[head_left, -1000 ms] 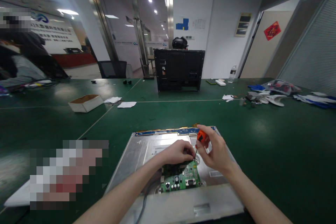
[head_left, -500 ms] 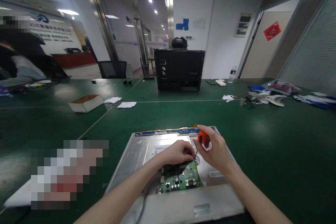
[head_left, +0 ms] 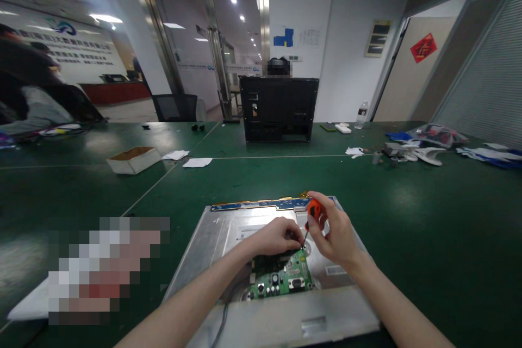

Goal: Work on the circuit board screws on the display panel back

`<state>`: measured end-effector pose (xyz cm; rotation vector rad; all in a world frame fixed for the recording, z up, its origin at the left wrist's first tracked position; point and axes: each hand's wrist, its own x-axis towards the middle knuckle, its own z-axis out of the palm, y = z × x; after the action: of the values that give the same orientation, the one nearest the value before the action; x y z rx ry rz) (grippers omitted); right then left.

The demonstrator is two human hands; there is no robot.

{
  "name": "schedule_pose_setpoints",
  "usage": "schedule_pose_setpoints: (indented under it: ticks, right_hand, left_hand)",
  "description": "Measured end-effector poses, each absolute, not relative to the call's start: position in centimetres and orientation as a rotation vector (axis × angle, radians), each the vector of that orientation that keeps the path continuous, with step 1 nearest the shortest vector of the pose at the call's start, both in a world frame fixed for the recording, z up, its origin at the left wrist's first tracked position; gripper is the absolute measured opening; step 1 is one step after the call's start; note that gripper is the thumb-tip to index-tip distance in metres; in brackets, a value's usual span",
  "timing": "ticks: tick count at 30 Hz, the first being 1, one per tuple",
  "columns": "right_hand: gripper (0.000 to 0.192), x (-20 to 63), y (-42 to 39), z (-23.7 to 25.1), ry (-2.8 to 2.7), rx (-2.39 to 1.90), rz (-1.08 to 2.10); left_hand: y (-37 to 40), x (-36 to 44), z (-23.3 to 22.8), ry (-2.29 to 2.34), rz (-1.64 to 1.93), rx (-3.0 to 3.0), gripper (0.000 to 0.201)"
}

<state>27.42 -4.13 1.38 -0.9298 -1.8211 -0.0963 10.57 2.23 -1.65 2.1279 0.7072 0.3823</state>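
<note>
An opened metal display panel (head_left: 216,239) lies flat in front of me, with a blue circuit strip (head_left: 244,205) along its far edge. A green circuit board (head_left: 299,269) sits on its middle. My right hand (head_left: 336,231) grips the orange handle of a screwdriver (head_left: 314,210), whose thin shaft slants down to the board's far right corner. My left hand (head_left: 279,236) bends over the board, its thumb and fingers pinched close beside the screwdriver's tip. Whatever lies between those fingertips is too small to make out. A grey cable (head_left: 224,318) runs over the panel's near edge.
A black monitor back (head_left: 279,109) stands across the green table, a person behind it. An open box (head_left: 134,160) and papers (head_left: 198,162) lie left; a bottle (head_left: 361,115), scraps and a plastic bag (head_left: 438,135) lie right. A blurred-out patch covers the near left.
The fingers of my right hand have shifted on the screwdriver handle, showing more of it. My left hand stays in place. At the far left, people have moved.
</note>
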Motion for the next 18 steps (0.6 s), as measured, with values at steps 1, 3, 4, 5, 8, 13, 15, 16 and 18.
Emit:
schedule_pose_setpoints:
  ticks: [1,3,4,5,8,13,15,16,18]
  right_hand:
    - [0.04,27.39,-4.11,1.34,-1.814,-0.929,-0.101]
    - [0.04,27.32,-4.04,1.23,-1.801,-0.923,-0.11]
    - [0.039,27.3,-4.01,1.16,-1.795,-0.922,-0.111]
    - [0.039,27.28,-3.96,1.09,-1.79,-0.922,-0.113]
    - [0.037,27.31,-3.79,0.93,-1.788,-0.921,-0.136]
    - [0.033,27.43,-3.56,0.98,-1.805,-0.892,-0.186]
    - [0.034,27.46,-3.6,1.08,-1.811,-0.889,-0.172]
    - [0.035,27.47,-3.65,1.15,-1.817,-0.89,-0.159]
    - [0.039,27.48,-3.81,1.32,-1.829,-0.887,-0.121]
  left_hand:
    - [2.25,10.57,-1.67,0.709,0.379,2.132,0.012]
    - [2.3,10.57,-1.72,0.713,0.372,2.139,0.013]
    - [2.32,10.57,-1.74,0.711,0.37,2.141,0.013]
    - [2.33,10.57,-1.76,0.707,0.37,2.142,0.013]
    - [2.29,10.55,-1.8,0.705,0.375,2.134,0.013]
    - [2.23,10.56,-1.95,0.716,0.38,2.11,0.011]
    - [2.24,10.58,-1.99,0.723,0.377,2.092,0.011]
    - [2.24,10.59,-1.99,0.726,0.377,2.084,0.012]
    - [2.23,10.61,-1.92,0.718,0.378,2.084,0.012]
